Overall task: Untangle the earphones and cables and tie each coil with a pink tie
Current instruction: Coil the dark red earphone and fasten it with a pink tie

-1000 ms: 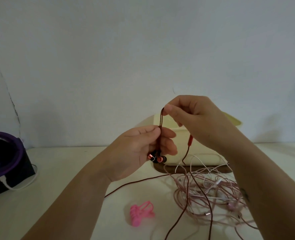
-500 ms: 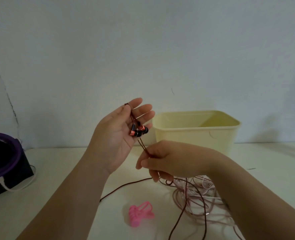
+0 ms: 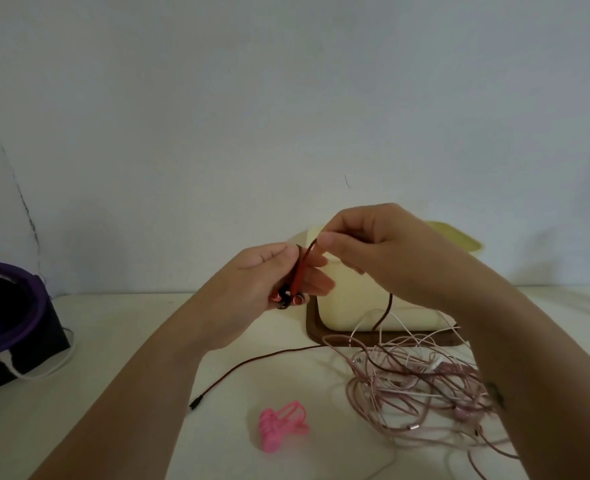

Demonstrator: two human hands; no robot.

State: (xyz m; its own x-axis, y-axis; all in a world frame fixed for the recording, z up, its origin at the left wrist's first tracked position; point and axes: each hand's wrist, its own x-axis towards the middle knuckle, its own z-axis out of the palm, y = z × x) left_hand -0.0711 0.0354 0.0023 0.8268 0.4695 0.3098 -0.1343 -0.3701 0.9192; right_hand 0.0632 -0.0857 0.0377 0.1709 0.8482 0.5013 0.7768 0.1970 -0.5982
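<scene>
Head view: right hand (image 3: 383,252) has risen, pinching red earphone cord (image 3: 300,277) above left hand (image 3: 260,284) gripping it.

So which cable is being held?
The dark red braided earphone cable, gripped by left hand and right hand; the pale pink and white cables lie tangled, unheld.

A single wide-angle camera sat on the person's head, facing forward and slightly down across the tabletop (image 3: 120,341) to a pale wall (image 3: 286,98) that filled the upper half of the view. It sat close. Both forearms came in from the bottom edge, and the left hand (image 3: 265,289) and right hand (image 3: 383,247) met around red earphones (image 3: 288,299) near the centre. The left edge cut a purple-rimmed device (image 3: 2,306), and tangled cables (image 3: 418,375) ran out at lower right.
</scene>
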